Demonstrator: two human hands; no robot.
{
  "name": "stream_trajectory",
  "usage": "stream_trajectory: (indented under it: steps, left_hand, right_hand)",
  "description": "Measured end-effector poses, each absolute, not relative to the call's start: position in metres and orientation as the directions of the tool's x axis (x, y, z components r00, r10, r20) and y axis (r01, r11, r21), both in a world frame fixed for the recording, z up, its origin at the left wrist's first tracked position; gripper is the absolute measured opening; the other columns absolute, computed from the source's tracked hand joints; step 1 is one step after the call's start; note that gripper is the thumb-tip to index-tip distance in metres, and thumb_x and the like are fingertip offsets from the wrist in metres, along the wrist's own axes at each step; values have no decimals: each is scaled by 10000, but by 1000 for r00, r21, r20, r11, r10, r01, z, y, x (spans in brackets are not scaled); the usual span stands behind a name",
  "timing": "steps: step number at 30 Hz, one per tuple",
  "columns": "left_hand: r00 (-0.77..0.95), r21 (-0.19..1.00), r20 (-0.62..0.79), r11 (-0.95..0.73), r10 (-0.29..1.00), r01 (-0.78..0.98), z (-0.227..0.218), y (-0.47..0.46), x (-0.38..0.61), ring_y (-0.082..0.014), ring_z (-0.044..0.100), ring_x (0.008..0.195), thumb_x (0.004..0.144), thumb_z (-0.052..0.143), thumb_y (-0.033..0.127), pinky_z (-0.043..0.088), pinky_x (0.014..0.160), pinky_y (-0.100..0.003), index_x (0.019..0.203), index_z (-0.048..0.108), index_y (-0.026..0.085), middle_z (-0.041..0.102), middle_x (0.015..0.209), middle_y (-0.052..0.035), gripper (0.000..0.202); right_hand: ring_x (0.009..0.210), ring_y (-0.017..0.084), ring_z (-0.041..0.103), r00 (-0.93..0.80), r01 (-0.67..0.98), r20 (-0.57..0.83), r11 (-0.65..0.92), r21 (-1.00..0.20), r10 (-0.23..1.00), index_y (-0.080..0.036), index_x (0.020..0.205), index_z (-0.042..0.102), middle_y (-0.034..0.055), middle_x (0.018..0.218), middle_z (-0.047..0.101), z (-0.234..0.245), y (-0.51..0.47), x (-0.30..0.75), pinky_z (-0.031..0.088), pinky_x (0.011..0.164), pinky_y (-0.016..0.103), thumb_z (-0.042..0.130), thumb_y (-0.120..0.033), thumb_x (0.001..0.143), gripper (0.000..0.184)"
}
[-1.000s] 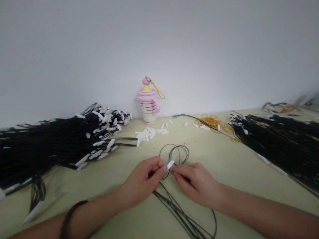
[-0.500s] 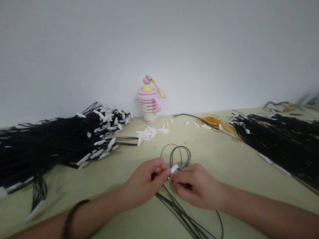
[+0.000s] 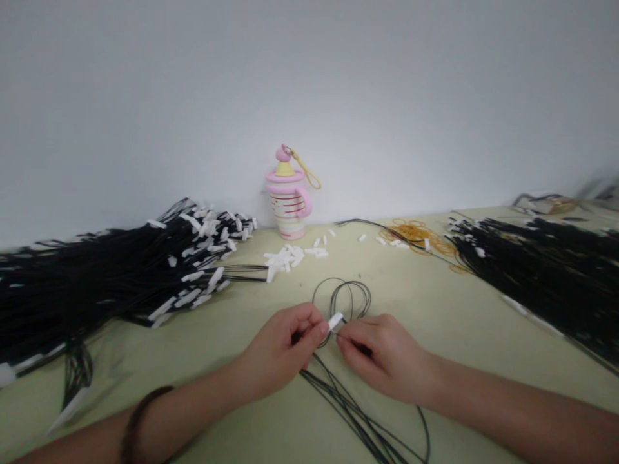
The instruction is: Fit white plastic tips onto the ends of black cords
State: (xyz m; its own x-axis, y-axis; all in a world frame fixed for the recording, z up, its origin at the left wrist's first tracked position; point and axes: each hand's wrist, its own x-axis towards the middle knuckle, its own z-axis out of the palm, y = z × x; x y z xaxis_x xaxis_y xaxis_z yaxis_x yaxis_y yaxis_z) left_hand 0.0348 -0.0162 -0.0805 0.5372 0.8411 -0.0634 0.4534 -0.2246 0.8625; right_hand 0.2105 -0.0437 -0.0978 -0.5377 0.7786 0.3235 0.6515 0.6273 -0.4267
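My left hand [image 3: 285, 348] pinches a small white connector [image 3: 335, 321] between thumb and forefinger, with a dark wire leading out of it. Close to its right end, my right hand [image 3: 382, 354] is closed on the end of a thin black wire [image 3: 341, 334], its fingertips almost touching the connector. Behind the fingers the black wires form loops [image 3: 360, 290] on the table. More black wires [image 3: 348, 406] run from under my hands towards the front edge. The wire's very tip is too small to make out.
A large heap of black wires with white connectors [image 3: 213, 232] lies left; another black wire bundle [image 3: 541, 270] lies right. Loose white connectors [image 3: 287, 258] are scattered before a pink-and-white striped cup [image 3: 289, 206]. Yellow rubber bands [image 3: 411, 233] lie near the pale wall [image 3: 387, 116].
Both hands have shifted slightly upward in view. The white connector has tilted more upright, and my right fingertips have moved a little up alongside it.
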Motion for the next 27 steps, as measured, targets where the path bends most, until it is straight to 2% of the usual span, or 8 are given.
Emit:
stream_trajectory:
  steps: [5,13,20,27]
  left_hand:
    - [530,862,-79,-209,844,462,-81,-15,35,-58,368,416,776,420,373,260,419,-161,647,467,157,389,445,71,256]
    - [526,884,-79,-185,847,429,-82,-14,35,-58,364,402,773,422,376,268,402,-157,634,436,167,392,433,76,252]
    - [558,832,-38,-283,829,477,-84,-15,34,-61,364,432,798,389,365,242,425,-167,670,452,168,388,455,71,244]
    - [571,824,-52,-288,819,489,-84,-15,34,-64,366,447,803,383,365,245,441,-172,672,450,165,389,467,68,248]
  right_hand:
    - [489,59,365,-536,641,334,631,-436,775,-156,642,446,-31,548,402,-98,-45,210,272,491,180,370,-155,792,167]
    - [454,46,309,-461,639,353,581,-504,814,-147,546,412,-49,495,333,-97,-41,211,236,463,171,402,-113,752,209]
    - [474,51,342,-520,642,333,617,-455,786,-153,568,399,-39,518,366,-99,-43,211,244,481,173,390,-147,773,206]
    - [509,58,394,-600,627,302,670,-397,741,-153,619,448,-22,557,428,-98,-44,213,272,507,174,374,-157,799,195]
